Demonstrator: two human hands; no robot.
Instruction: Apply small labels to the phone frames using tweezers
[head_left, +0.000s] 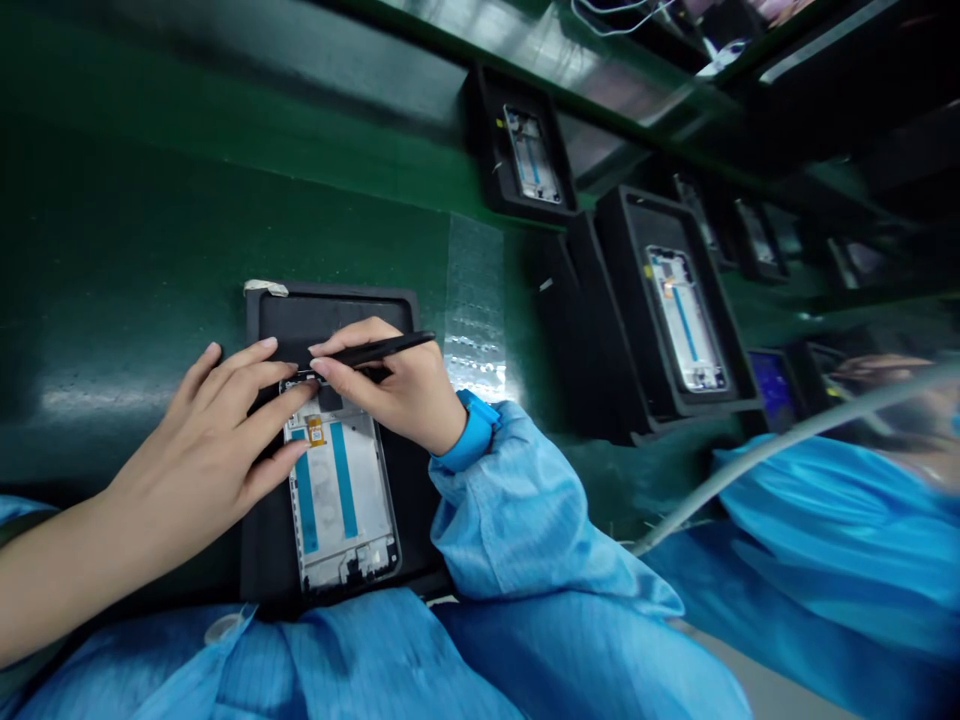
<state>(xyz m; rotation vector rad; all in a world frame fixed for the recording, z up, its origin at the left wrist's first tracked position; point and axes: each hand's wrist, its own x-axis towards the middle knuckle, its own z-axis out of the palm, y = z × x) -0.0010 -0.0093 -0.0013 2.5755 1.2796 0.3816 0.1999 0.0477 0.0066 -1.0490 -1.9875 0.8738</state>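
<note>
A phone frame [360,500] with two blue strips and an orange flex cable [317,431] lies in a black foam tray [337,300] before me. My left hand [225,420] rests over its upper left part, fingers spread, with fingertips at the top edge and left side. In my right hand [397,390] is a slim black pen-like tool [390,347], pinched between thumb and fingers. The tool's working end is at the frame's top edge, near my left fingertips; its exact contact is hidden. A blue wristband [472,430] circles my right wrist.
To the right, stacked black trays [622,320] hold another phone frame [686,320]. Farther back stands one more tray [480,150] with a frame in it. A grey cable [750,470] crosses the right side, beside a co-worker's blue sleeve [840,540]. Clear tape [476,300] lies on the green bench.
</note>
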